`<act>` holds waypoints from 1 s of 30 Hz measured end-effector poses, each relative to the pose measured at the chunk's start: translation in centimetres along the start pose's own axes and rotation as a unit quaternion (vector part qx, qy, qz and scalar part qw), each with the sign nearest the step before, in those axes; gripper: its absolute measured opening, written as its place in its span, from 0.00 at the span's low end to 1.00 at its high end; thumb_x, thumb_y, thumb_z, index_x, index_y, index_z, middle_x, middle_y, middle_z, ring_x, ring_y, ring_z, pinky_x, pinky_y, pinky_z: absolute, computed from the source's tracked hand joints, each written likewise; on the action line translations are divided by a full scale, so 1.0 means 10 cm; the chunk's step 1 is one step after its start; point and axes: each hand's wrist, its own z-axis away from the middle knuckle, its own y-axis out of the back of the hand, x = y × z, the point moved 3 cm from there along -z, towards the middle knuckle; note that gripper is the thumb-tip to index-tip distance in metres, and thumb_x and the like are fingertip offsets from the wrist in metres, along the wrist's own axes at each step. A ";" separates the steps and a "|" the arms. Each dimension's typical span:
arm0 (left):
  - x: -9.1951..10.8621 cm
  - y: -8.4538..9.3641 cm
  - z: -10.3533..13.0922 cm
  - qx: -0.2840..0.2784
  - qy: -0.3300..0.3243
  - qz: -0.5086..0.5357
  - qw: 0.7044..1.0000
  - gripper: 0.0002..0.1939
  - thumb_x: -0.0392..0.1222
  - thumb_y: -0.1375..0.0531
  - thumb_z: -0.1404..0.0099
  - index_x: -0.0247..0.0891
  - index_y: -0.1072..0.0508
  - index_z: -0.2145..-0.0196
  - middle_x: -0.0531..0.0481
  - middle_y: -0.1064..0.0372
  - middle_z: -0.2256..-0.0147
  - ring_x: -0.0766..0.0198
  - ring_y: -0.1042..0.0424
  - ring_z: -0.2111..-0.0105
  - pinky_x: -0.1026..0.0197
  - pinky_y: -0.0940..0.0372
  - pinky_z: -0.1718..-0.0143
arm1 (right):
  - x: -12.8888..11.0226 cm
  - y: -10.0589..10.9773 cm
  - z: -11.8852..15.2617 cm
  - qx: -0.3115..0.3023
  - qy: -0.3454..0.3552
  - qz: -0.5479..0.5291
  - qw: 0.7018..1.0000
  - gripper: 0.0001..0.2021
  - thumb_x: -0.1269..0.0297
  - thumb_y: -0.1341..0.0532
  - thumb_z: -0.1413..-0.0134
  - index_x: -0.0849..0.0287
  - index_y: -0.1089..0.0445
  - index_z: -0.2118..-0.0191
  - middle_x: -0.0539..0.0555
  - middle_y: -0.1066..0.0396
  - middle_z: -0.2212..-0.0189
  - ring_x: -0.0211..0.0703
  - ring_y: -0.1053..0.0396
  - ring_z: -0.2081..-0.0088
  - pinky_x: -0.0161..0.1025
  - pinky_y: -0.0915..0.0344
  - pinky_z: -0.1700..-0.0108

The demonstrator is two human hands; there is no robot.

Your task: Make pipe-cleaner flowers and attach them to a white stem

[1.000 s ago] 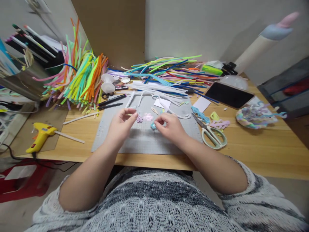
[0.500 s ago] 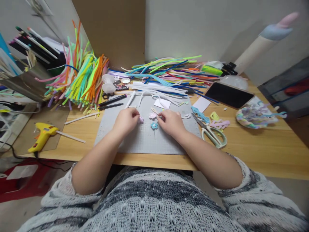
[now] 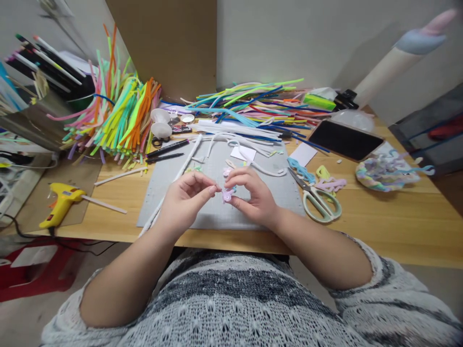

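Over the grey cutting mat, my right hand holds a small light-purple flower between thumb and fingers. Close beside it, my left hand is pinched, its thumb and fingertips at the flower's left side; whatever thin thing they grip is too small to make out. A pale pink flower lies on the mat just beyond my right fingertips. Of a blue flower, only a bit shows behind my right fingers. A long white pipe cleaner runs down the mat past my left hand.
Scissors and coiled pipe cleaners lie to the right, near a phone. A yellow glue gun sits at left. Bundled pipe cleaners and a loose pile stretch along the back. Black pens lie left of the mat.
Both hands have lifted and come together. The purple flower moved right from the left hand's fingertips to the right hand's fingers. The white pipe cleaner now shows further down the mat's left side.
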 end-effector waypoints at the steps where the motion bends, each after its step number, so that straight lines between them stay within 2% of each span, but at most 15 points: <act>1: 0.01 0.00 0.02 -0.001 -0.033 -0.012 0.999 0.03 0.37 0.36 0.43 0.37 0.29 0.71 0.50 0.28 0.71 0.66 0.30 0.68 0.60 0.36 0.63 | 0.00 0.00 0.00 -0.003 -0.003 -0.012 1.000 0.08 0.66 0.39 0.46 0.54 0.34 0.59 0.53 0.33 0.63 0.43 0.34 0.58 0.46 0.37 0.53; 3: 0.03 -0.01 0.06 -0.006 -0.112 -0.044 0.993 0.03 0.34 0.37 0.42 0.39 0.28 0.69 0.50 0.29 0.69 0.64 0.30 0.65 0.59 0.36 0.61 | 0.00 -0.01 0.01 -0.004 -0.013 -0.043 0.999 0.06 0.66 0.39 0.46 0.54 0.34 0.60 0.53 0.32 0.64 0.42 0.33 0.59 0.45 0.37 0.54; 7: 0.07 -0.01 0.12 -0.030 -0.255 -0.092 0.962 0.08 0.29 0.39 0.42 0.41 0.27 0.67 0.50 0.30 0.68 0.64 0.31 0.64 0.58 0.36 0.59 | 0.02 -0.03 0.02 -0.020 -0.058 -0.160 0.985 0.08 0.63 0.37 0.47 0.55 0.32 0.60 0.53 0.30 0.63 0.41 0.32 0.58 0.44 0.37 0.54; 9: 0.07 -0.01 0.13 -0.040 -0.283 -0.100 0.953 0.08 0.29 0.39 0.42 0.41 0.27 0.67 0.50 0.30 0.68 0.64 0.31 0.65 0.58 0.36 0.61 | 0.03 -0.06 0.03 -0.054 -0.109 -0.247 0.961 0.08 0.63 0.36 0.48 0.56 0.31 0.62 0.52 0.29 0.65 0.40 0.31 0.60 0.43 0.36 0.56; 12: 0.08 0.00 0.14 -0.053 -0.290 -0.102 0.950 0.07 0.30 0.39 0.41 0.41 0.27 0.67 0.50 0.31 0.69 0.64 0.30 0.66 0.59 0.35 0.63 | 0.03 -0.12 0.04 -0.093 -0.185 -0.399 0.893 0.08 0.64 0.35 0.50 0.58 0.32 0.64 0.51 0.29 0.67 0.37 0.30 0.64 0.39 0.33 0.61; 14: 0.08 0.00 0.15 -0.060 -0.297 -0.107 0.947 0.08 0.29 0.39 0.41 0.41 0.27 0.67 0.50 0.31 0.68 0.64 0.30 0.66 0.59 0.34 0.64 | 0.02 -0.13 0.04 -0.095 -0.204 -0.465 0.856 0.08 0.67 0.34 0.51 0.58 0.33 0.65 0.49 0.30 0.68 0.35 0.30 0.65 0.36 0.33 0.62; 16: 0.09 0.00 0.16 -0.063 -0.304 -0.120 0.943 0.08 0.29 0.40 0.41 0.40 0.28 0.66 0.49 0.31 0.68 0.64 0.30 0.66 0.59 0.34 0.64 | 0.02 -0.12 0.03 -0.086 -0.207 -0.481 0.848 0.10 0.70 0.34 0.52 0.57 0.34 0.63 0.48 0.30 0.68 0.33 0.31 0.67 0.34 0.34 0.64; 18: 0.08 0.00 0.18 -0.057 -0.309 -0.139 0.939 0.08 0.28 0.40 0.41 0.40 0.28 0.66 0.49 0.31 0.68 0.64 0.30 0.65 0.58 0.34 0.63 | 0.01 -0.10 0.02 -0.074 -0.196 -0.454 0.866 0.11 0.71 0.35 0.52 0.56 0.35 0.62 0.48 0.31 0.68 0.32 0.32 0.67 0.33 0.35 0.65; 23: 0.09 0.03 0.18 0.004 -0.336 -0.235 0.912 0.10 0.28 0.39 0.43 0.40 0.28 0.65 0.49 0.32 0.65 0.63 0.31 0.63 0.57 0.35 0.61 | -0.03 -0.02 -0.02 -0.064 -0.084 -0.255 0.961 0.04 0.73 0.40 0.46 0.57 0.32 0.66 0.51 0.31 0.67 0.37 0.33 0.62 0.40 0.36 0.57; 27: 0.10 0.09 0.18 0.034 -0.343 -0.309 0.886 0.10 0.30 0.38 0.44 0.43 0.27 0.65 0.50 0.32 0.63 0.61 0.31 0.61 0.56 0.36 0.59 | -0.04 -0.01 -0.01 -0.051 -0.046 -0.191 0.979 0.07 0.74 0.42 0.45 0.56 0.31 0.62 0.51 0.31 0.66 0.38 0.33 0.61 0.41 0.35 0.57; 30: 0.13 0.12 0.18 0.050 -0.364 -0.387 0.846 0.10 0.32 0.36 0.45 0.45 0.26 0.66 0.49 0.30 0.62 0.58 0.32 0.60 0.52 0.41 0.56 | -0.02 0.00 0.01 -0.036 -0.038 -0.173 0.983 0.11 0.74 0.42 0.45 0.54 0.34 0.57 0.51 0.31 0.65 0.38 0.32 0.61 0.41 0.35 0.59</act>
